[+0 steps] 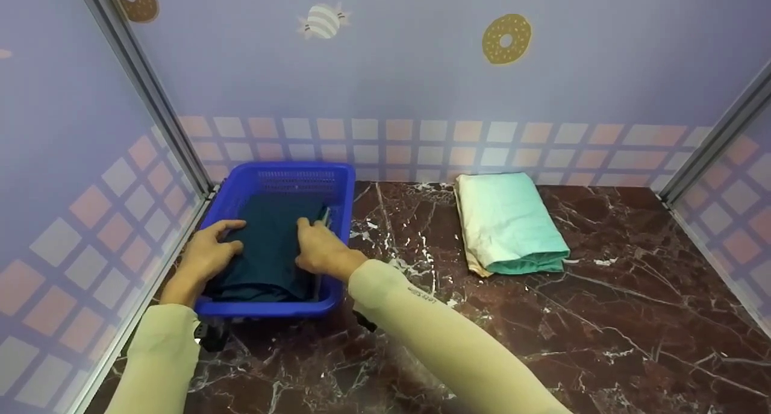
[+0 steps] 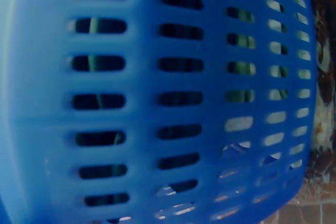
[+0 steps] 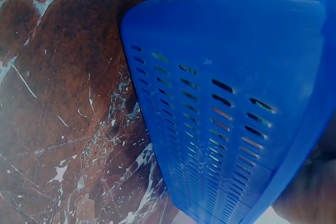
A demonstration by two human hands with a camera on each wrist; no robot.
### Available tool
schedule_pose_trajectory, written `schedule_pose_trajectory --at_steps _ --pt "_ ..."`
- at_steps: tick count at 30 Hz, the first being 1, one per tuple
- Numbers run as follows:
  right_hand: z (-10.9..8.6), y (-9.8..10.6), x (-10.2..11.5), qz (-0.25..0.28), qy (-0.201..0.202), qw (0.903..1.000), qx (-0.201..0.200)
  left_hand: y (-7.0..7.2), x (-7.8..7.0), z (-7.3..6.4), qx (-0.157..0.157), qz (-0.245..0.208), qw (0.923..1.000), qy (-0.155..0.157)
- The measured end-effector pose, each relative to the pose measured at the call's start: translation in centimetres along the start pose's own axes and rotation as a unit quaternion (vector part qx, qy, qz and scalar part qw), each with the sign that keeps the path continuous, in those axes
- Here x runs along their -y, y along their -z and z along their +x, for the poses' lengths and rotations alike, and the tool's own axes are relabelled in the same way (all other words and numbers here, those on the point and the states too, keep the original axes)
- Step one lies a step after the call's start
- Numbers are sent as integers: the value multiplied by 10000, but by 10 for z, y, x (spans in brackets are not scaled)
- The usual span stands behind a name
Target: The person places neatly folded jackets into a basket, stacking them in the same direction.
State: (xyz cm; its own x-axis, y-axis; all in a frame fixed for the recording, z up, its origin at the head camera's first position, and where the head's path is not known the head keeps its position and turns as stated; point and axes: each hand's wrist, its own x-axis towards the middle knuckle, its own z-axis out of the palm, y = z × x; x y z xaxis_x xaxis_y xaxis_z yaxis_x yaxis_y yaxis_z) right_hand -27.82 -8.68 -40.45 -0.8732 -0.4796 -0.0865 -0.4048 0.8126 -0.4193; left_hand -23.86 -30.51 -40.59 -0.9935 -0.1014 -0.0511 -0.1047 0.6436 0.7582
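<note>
A folded dark teal cloth point(image 1: 268, 245) lies inside a blue plastic basket point(image 1: 265, 308) at the left. At the cloth's left edge is my left hand point(image 1: 208, 254), its thumb and index finger spread apart over the fabric. My right hand point(image 1: 325, 245) has its fingers curled at the opposite edge and holds the cloth there. Lower fingers of both hands are hidden between cloth and basket wall. Some lighter, striped fabric shows beside the right fingers. Both wrist views mostly show slotted basket walls point(image 2: 142, 119), with cloth dimly visible through the slots.
A folded mint-and-white cloth point(image 1: 512, 221) lies on the dark red marbled tabletop point(image 1: 602, 329) to the right. Patterned panels point(image 1: 409, 70) stand at the back and both sides. The basket sits close to the left panel point(image 1: 90, 233) and the back corner.
</note>
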Motion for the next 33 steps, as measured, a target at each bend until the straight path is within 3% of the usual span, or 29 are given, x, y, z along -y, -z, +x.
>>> schedule_pose_trajectory --at_steps 9,16,24,28,33 --pt "-3 -3 2 -215 2 9997 61 -5 0 0 88 382 9991 -142" --pt "-7 -3 5 334 -209 9992 77 -7 -2 0 68 603 9981 -65" --pt "-15 1 7 690 -344 9958 -484 -7 -15 0 -358 1014 9938 -292" --pt "-21 7 2 715 -134 9943 -776 -7 -26 -2 -618 1049 9916 -432" --pt "-25 16 -9 1156 146 9874 -1073 -8 -42 -7 -870 896 9897 -705"
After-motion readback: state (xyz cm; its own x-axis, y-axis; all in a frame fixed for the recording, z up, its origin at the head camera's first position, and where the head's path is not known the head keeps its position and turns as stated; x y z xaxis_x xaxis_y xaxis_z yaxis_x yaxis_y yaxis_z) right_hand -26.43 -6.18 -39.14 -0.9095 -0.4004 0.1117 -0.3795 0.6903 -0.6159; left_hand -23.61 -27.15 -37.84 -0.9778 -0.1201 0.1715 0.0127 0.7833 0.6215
